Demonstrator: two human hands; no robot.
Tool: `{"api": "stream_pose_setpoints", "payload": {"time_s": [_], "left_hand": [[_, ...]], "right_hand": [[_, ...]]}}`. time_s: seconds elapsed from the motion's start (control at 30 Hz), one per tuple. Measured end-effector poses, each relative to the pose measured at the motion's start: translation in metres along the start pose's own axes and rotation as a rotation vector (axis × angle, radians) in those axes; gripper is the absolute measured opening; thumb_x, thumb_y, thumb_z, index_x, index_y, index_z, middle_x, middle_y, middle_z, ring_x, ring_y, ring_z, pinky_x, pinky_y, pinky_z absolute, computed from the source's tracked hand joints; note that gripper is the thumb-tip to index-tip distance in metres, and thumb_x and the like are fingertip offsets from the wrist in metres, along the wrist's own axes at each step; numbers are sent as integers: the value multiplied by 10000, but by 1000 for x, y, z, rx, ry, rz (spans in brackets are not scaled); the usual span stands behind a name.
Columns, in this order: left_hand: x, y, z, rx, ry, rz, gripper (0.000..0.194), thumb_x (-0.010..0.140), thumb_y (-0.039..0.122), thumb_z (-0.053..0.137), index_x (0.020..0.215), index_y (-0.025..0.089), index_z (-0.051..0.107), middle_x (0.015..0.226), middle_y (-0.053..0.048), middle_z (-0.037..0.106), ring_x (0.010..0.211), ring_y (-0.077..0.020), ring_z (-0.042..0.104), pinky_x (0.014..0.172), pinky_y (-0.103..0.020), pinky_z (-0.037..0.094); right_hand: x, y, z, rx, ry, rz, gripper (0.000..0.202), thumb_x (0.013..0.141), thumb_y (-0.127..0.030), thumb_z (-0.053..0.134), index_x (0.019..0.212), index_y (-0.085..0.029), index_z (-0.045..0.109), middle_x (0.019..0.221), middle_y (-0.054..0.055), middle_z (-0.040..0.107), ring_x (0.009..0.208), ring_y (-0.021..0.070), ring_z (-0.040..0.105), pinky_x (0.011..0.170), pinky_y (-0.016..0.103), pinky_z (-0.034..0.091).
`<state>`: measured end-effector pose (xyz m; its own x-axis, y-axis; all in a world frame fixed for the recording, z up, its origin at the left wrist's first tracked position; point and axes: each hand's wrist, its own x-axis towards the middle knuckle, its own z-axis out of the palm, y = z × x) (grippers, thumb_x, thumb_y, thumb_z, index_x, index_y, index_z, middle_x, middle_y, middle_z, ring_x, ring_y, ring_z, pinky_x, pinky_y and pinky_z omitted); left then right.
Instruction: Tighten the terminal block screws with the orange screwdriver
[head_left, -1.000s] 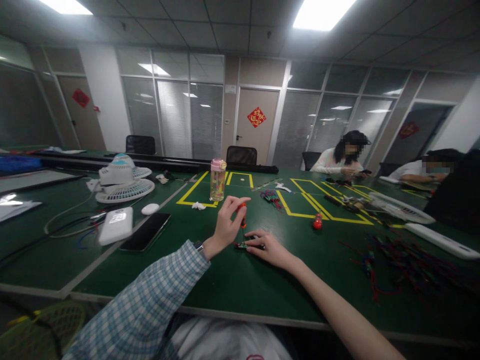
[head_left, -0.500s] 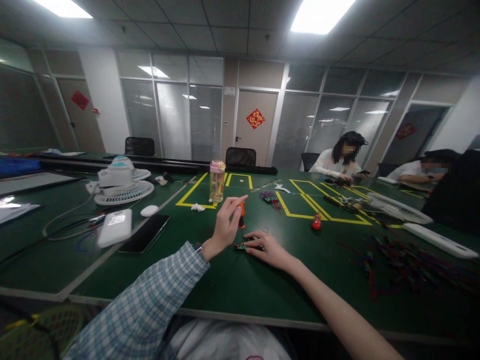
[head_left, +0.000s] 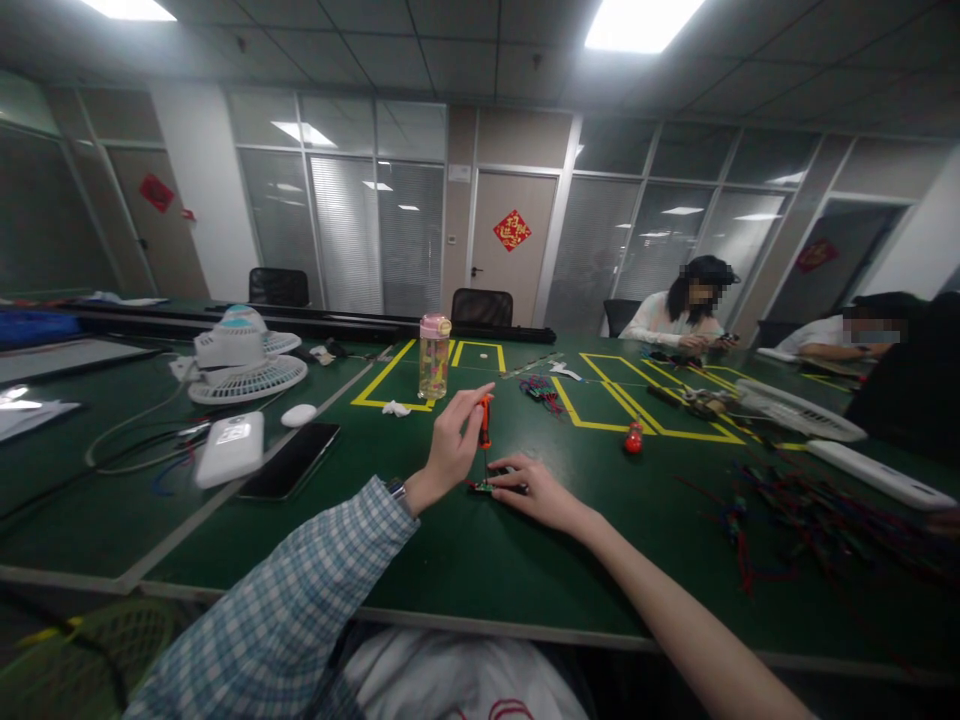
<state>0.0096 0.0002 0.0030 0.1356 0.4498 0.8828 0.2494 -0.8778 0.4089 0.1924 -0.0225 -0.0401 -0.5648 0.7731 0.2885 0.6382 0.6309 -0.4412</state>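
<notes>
Upright over the green table, an orange and black screwdriver (head_left: 485, 424) is held by my left hand (head_left: 452, 445), the fingers at its handle. Its thin shaft reaches down to a small green circuit board (head_left: 482, 488) lying on the tabletop. My right hand (head_left: 541, 494) rests just right of the board, fingers bent and their tips at its edge, holding it against the table. A small dark part shows beneath those fingers, too hidden to make out.
A pink-lidded bottle (head_left: 433, 358) stands beyond my hands. To the left lie a black phone (head_left: 292, 461), a white power bank (head_left: 231, 450) and a fan (head_left: 247, 380). Rightward are a red object (head_left: 634, 437) and tangled wired boards (head_left: 825, 520). Two people sit at the far right.
The view has tilted slightly. The screwdriver's handle shows more between my left fingers. My right hand stays at the board.
</notes>
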Motion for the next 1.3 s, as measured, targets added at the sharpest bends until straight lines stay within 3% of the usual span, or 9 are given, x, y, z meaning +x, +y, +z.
{"api": "stream_pose_setpoints", "payload": {"time_s": [0.1,0.27,0.43,0.67,0.9,1.17,1.3], "left_hand": [[1,0,1,1,26,-11,303,929,191,453,1220,207,538,1003,-48,603,877,-139,571,785,-271,470],[3,2,0,50,51,-16,175,875,233,567,1038,200,620,875,-21,545,801,-132,532,727,-252,451],[2,4,-1,15,1,-9,285,944,182,412,1184,216,562,1019,-49,583,931,-143,549,817,-278,447],[3,4,0,76,62,0,186,866,250,585,1042,212,627,890,-19,537,809,-133,535,750,-262,451],[1,3,-2,33,-14,2,335,957,197,368,1259,213,510,1073,-61,595,964,-159,557,856,-310,446],[2,3,1,103,51,-7,210,876,255,567,1077,209,610,878,-21,537,798,-138,517,745,-266,446],[1,3,-1,62,1,-21,287,931,225,452,1196,214,562,966,-42,545,876,-147,531,790,-276,447]], "right_hand": [[0,-1,-1,2,-2,3,282,885,-349,556,1103,-243,701,1226,101,610,1118,246,555,987,389,406],[0,-1,0,-3,1,-2,288,888,-360,549,1096,-237,705,1219,104,615,1115,250,558,979,391,414],[0,-1,-1,0,1,-8,289,893,-363,542,1105,-246,700,1216,100,615,1113,242,560,978,385,417],[0,0,1,2,2,-12,289,894,-365,541,1107,-250,698,1221,98,614,1120,240,554,985,386,411],[0,1,0,5,-3,-11,291,893,-353,545,1114,-237,695,1216,101,613,1117,235,552,989,375,406],[0,0,0,4,-12,3,295,897,-370,534,1116,-251,693,1229,94,606,1125,245,545,988,391,401],[0,2,1,3,-5,-14,295,897,-363,537,1116,-244,695,1223,97,608,1116,241,551,984,379,405]]}}
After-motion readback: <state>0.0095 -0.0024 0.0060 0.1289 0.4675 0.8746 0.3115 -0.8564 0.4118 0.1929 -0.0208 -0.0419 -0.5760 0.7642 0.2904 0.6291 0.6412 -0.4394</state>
